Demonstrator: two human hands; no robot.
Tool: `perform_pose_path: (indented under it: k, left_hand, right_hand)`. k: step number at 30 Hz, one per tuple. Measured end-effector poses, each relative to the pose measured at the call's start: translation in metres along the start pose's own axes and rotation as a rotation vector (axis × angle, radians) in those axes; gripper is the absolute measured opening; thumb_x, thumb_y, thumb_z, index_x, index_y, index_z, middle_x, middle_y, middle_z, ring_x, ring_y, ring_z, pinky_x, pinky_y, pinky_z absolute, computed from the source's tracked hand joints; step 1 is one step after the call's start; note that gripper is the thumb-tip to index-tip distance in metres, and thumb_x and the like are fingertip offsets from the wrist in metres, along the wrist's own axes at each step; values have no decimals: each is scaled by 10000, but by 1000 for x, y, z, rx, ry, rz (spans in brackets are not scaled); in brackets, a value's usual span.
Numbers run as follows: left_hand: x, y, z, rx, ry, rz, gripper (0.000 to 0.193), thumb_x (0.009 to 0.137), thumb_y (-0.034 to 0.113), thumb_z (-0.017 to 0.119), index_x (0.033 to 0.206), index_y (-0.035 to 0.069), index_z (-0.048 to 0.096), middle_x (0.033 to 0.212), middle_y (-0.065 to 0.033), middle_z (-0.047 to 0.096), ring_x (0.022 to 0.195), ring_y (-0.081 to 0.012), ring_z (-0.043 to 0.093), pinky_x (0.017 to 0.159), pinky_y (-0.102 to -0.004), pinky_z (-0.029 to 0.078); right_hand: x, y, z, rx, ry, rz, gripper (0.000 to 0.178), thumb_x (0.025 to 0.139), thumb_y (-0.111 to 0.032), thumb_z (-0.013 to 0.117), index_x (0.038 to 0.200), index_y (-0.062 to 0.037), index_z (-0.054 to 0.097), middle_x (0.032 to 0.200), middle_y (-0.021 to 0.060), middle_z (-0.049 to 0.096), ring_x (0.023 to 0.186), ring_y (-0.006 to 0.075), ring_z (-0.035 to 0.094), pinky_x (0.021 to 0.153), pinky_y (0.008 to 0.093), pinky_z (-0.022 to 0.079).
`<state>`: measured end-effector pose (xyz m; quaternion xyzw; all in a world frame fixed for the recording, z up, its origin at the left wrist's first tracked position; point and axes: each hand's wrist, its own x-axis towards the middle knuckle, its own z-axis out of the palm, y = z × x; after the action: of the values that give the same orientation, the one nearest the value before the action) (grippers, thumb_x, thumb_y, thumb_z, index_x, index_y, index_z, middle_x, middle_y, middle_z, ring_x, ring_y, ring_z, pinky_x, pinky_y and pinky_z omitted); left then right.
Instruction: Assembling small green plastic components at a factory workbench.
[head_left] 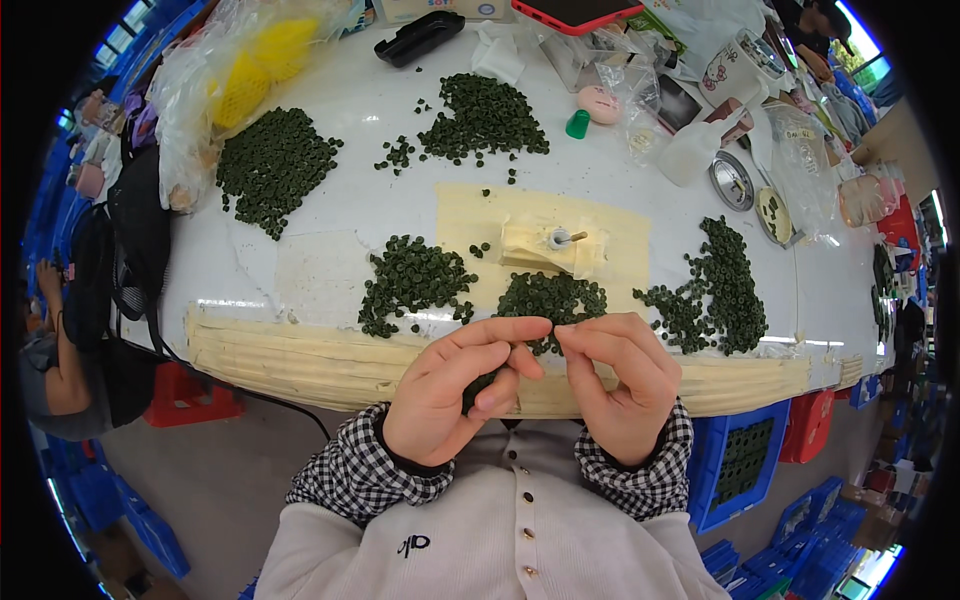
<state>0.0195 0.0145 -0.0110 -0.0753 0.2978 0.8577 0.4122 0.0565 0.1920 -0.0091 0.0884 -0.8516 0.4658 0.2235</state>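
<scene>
My left hand [450, 385] is curled over the table's front edge. Small dark green round pieces [480, 388] show between its palm and fingers. Its index finger points at the fingertips of my right hand [628, 378], whose thumb and index finger are brought together; anything between them is too small to make out. Just beyond both hands lies a heap of the same dark green ring-like pieces [552, 295]. Behind that heap, a tape-wrapped block [540, 243] with a short metal pin [575, 237] rests on a cream tape sheet [455, 210].
More green heaps lie at left [415, 280], right [735, 285], far left [275, 165] and far middle [485, 115]. A black tray [420, 38], green cap [577, 124], round metal tin [732, 182] and white bottle [690, 152] stand farther back. Below right is a blue crate [708, 470].
</scene>
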Motion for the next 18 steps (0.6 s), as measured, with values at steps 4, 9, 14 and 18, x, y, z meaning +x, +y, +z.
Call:
perform_pose_path:
  k: [4,9,14,18]
  left_hand:
    - [0,-2,-7,35,-33,18,239,951,95,460,1154,0,543,928,-83,640,569,-33,372,543,-172,341]
    - [-1,-5,-10,52,-64,26,179,917,81,552,1075,8,589,941,-95,651,571,-29,382,528,-168,341]
    - [-2,-6,-8,90,-32,41,151,886,42,592,1031,3,611,913,-82,648,585,-26,408,516,-174,331]
    - [-1,-5,-8,39,-53,37,155,893,50,585,1036,-4,607,889,-76,646,577,-27,405,512,-177,324]
  right_hand:
    - [0,-3,1,72,-3,53,217,709,98,659,899,-6,667,833,111,648,747,221,634,655,277,499]
    - [-5,-4,-3,379,-51,283,141,769,84,648,903,40,643,797,90,659,759,153,640,694,254,502]
    - [-9,-2,-3,688,-72,463,114,799,67,641,908,59,610,862,92,655,838,142,641,760,244,504]
    - [-9,-2,-4,717,-102,482,107,811,66,629,913,55,598,889,98,649,864,147,637,785,247,498]
